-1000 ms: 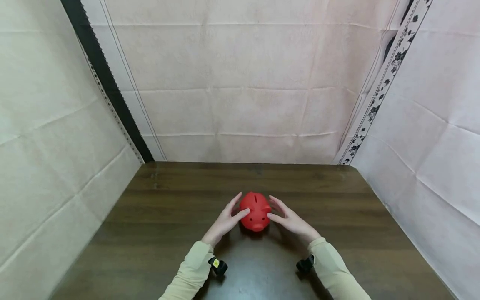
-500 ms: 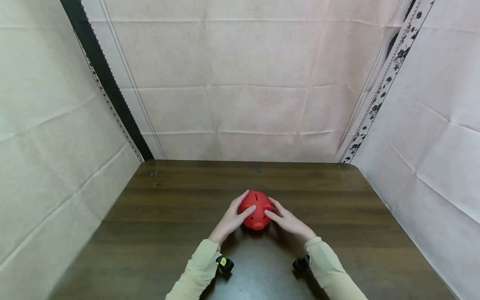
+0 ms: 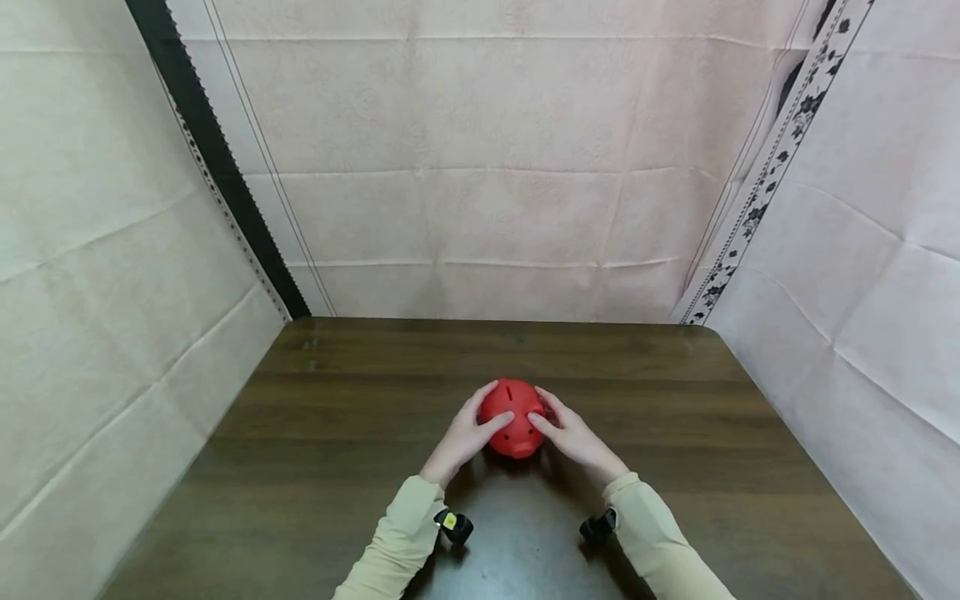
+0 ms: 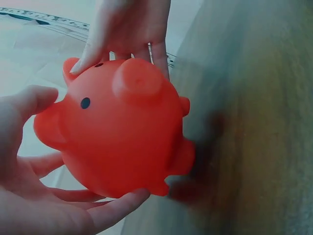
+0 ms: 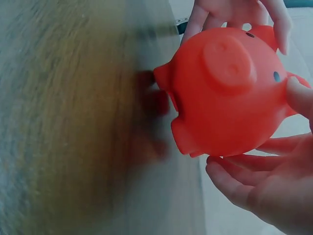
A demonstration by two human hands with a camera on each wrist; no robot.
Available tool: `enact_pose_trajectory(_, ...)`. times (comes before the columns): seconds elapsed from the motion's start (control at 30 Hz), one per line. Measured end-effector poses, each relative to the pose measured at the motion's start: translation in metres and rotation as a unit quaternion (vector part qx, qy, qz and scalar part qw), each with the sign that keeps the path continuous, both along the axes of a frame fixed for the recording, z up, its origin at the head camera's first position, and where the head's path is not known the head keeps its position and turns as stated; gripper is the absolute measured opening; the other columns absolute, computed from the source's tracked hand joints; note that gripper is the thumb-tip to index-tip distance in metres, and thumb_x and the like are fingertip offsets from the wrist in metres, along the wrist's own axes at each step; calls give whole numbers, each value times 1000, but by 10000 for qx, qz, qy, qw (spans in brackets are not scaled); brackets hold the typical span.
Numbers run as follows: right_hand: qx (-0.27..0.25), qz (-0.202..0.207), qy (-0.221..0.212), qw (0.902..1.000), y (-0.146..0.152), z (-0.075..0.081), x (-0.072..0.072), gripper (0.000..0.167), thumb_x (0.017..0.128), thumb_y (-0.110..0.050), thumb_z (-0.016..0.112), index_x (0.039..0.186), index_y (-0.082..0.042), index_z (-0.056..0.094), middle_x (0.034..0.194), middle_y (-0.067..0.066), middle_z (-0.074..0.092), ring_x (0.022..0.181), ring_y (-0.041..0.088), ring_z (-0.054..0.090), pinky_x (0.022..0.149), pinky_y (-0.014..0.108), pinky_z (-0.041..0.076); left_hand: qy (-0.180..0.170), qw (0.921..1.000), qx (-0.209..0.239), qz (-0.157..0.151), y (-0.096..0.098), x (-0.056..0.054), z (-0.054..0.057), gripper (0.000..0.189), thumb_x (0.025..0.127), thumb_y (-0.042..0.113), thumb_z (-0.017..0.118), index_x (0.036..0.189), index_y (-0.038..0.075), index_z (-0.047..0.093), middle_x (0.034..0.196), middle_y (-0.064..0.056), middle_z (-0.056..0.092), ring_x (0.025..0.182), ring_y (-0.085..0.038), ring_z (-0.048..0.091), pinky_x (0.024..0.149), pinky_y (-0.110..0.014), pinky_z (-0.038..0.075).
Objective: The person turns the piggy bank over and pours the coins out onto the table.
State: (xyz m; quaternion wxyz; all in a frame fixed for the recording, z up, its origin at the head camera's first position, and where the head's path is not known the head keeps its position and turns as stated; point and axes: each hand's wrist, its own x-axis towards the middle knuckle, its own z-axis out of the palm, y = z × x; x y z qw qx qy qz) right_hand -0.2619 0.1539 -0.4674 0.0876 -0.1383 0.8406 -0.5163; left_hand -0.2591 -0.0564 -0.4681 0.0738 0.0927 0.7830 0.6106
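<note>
A red piggy bank [image 3: 513, 429] with a coin slot on top sits between both hands, snout toward me. My left hand [image 3: 459, 442] holds its left side, thumb by the ear and fingers along the flank. From the other side my right hand [image 3: 583, 442] grips it in the same way. In the left wrist view the piggy bank [image 4: 127, 127] shows its snout, black eye and stubby feet. The right wrist view has the fingers of the right hand [image 5: 274, 186] under the flank. Whether the feet touch the table cannot be told.
The dark brown wooden table [image 3: 360, 408] is glossy and reflects light near its front. Pale creased cloth [image 3: 480, 167] hangs behind it and on both sides. A small black device [image 3: 453, 527] is strapped at each wrist.
Both hands have closed in from beside the piggy bank until thumbs and fingers lie against it. The piggy bank has shifted only very slightly in the head view.
</note>
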Motion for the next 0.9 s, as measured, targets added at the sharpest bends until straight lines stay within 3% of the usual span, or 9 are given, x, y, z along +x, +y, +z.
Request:
enact_pose_trajectory(0.27, 382, 36, 729, 9966, 9, 24, 5, 62, 94, -30, 62, 148, -12, 37, 134, 18, 56, 115, 33, 58, 90, 42, 56, -167, 9985, 214, -468, -1, 5, 16, 76, 88, 34, 69, 152, 21, 30, 150, -12, 40, 131, -34, 43, 99, -47, 51)
enact_pose_trajectory(0.43, 897, 94, 1292, 9875, 7, 46, 10, 63, 89, -30, 69, 145, -15, 44, 136, 13, 56, 116, 31, 57, 87, 43, 57, -804, 9885, 1022, -776, -2, 7, 22, 78, 92, 40, 63, 155, 22, 22, 155, -10, 32, 130, -33, 46, 95, -44, 54)
enact_pose_trajectory(0.5, 1245, 52, 1642, 9785, 1, 54, 15, 64, 87, -31, 71, 143, -15, 46, 139, 13, 54, 120, 33, 54, 86, 45, 57, -1106, 9795, 1510, -749, 0, 8, 22, 76, 93, 47, 58, 155, 25, 20, 157, -10, 29, 127, -33, 50, 95, -45, 54)
enact_pose_trajectory(0.6, 1893, -41, 2229, 9563, -11, 62, 24, 65, 84, -34, 74, 141, -16, 50, 143, 15, 51, 122, 33, 49, 83, 45, 58, -1419, 9633, 2209, -552, 4, 9, 19, 73, 95, 52, 53, 155, 28, 19, 157, -11, 28, 122, -32, 53, 96, -44, 53)
enact_pose_trajectory(0.77, 2606, 40, 3156, 9124, -31, 69, 35, 61, 81, -31, 78, 135, -13, 56, 142, 16, 52, 125, 34, 48, 90, 47, 55, -1687, 9296, 3270, -230, 14, 10, 6, 66, 96, 48, 52, 153, 33, 21, 156, -8, 27, 134, -27, 38, 103, -40, 48)
enact_pose_trajectory(0.83, 2679, 160, 3373, 9023, -36, 71, 38, 60, 80, -29, 78, 134, -11, 57, 140, 15, 55, 126, 34, 48, 96, 49, 52, -1775, 9161, 3594, -103, 19, 12, 1, 64, 96, 47, 52, 152, 35, 22, 156, -5, 28, 136, -26, 34, 103, -38, 47)
enact_pose_trajectory(0.9, 2639, 352, 3488, 8986, -40, 73, 40, 58, 81, -28, 78, 133, -10, 57, 138, 13, 56, 127, 32, 50, 103, 50, 47, -1820, 9056, 3832, 12, 23, 14, -3, 63, 96, 47, 52, 151, 36, 23, 154, -4, 29, 134, -23, 34, 101, -35, 47)
